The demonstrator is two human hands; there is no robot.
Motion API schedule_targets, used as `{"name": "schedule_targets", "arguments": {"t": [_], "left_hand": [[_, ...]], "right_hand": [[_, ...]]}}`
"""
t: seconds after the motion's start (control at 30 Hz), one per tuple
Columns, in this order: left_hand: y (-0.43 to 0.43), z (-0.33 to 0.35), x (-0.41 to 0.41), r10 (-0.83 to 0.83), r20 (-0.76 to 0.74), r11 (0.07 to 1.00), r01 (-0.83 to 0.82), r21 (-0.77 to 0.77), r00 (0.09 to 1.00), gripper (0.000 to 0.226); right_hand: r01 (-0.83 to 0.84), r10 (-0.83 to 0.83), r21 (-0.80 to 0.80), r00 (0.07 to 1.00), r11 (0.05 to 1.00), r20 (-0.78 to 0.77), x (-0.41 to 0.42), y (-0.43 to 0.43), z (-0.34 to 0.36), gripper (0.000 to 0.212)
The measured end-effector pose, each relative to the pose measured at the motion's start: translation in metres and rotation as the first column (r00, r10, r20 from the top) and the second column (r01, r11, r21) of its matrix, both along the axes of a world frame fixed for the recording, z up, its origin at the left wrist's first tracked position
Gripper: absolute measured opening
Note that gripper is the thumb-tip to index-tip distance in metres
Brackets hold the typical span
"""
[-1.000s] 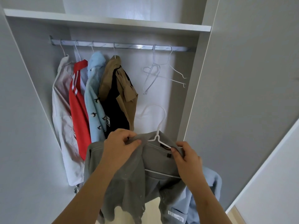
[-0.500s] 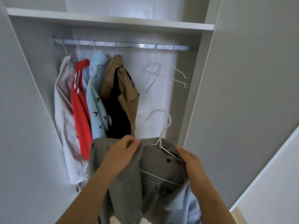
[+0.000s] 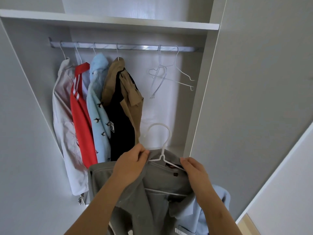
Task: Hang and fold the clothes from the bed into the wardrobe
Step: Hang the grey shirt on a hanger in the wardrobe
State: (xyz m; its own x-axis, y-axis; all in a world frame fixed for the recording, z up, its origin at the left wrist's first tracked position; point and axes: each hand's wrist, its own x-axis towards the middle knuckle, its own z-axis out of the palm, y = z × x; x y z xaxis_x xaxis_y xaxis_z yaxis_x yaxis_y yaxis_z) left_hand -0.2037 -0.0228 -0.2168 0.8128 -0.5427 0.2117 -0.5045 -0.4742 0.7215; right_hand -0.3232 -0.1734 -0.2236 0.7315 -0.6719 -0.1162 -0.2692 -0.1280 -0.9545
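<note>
A grey shirt point(image 3: 162, 182) sits on a white wire hanger point(image 3: 161, 143) in front of the open wardrobe, below the rail point(image 3: 135, 47). My left hand point(image 3: 132, 164) pinches the shirt's collar at the hanger's left shoulder. My right hand point(image 3: 194, 172) grips the collar on the right side. The hanger's hook stands upright and free. A light blue garment point(image 3: 210, 211) hangs under my right forearm, partly hidden by the grey shirt.
On the rail's left half hang a white shirt point(image 3: 62, 119), a red top point(image 3: 81, 112), a light blue bird-print shirt point(image 3: 98, 102) and a tan shirt over a black top point(image 3: 122, 106). Bare wire hangers point(image 3: 167, 73) hang at the right. A white shelf point(image 3: 118, 22) runs above.
Both hands have shifted along the collar, and the grey shirt with its hanger has risen slightly toward the wardrobe. The view has tilted down a little.
</note>
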Motion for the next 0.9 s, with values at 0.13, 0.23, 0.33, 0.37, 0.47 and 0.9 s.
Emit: {"name": "schedule_targets", "arguments": {"t": [0.13,0.23,0.33,0.37,0.47,0.9], "left_hand": [[-0.012,-0.001,-0.009,-0.040,0.082,0.998,0.044,-0.050,0.996,0.024],[-0.015,-0.002,-0.013,-0.076,0.046,0.995,0.079,-0.063,0.996,0.024],[-0.007,0.000,-0.007,-0.020,0.082,0.997,0.026,-0.073,0.996,0.025],[-0.004,0.002,-0.004,0.003,0.121,0.998,0.005,-0.066,0.993,0.025],[-0.005,0.009,-0.004,-0.070,0.254,0.997,0.064,0.033,0.965,0.016],[-0.014,0.011,-0.018,-0.159,0.231,0.987,0.152,0.050,0.960,0.012]], "right_hand": [[-0.066,0.044,-0.257,0.995,0.964,-0.093,0.010,0.014,0.003,0.032],[-0.025,0.011,-0.196,0.997,0.980,-0.072,0.010,0.013,0.003,0.033],[0.056,-0.058,-0.061,0.998,0.997,-0.020,0.006,0.000,0.002,0.034],[0.081,-0.081,-0.041,0.997,0.996,-0.008,0.004,-0.003,0.000,0.034],[0.101,-0.101,-0.034,0.995,0.994,0.012,0.003,-0.005,-0.004,0.035],[0.025,-0.022,-0.069,0.999,0.997,0.050,0.004,0.001,-0.001,0.032]]}}
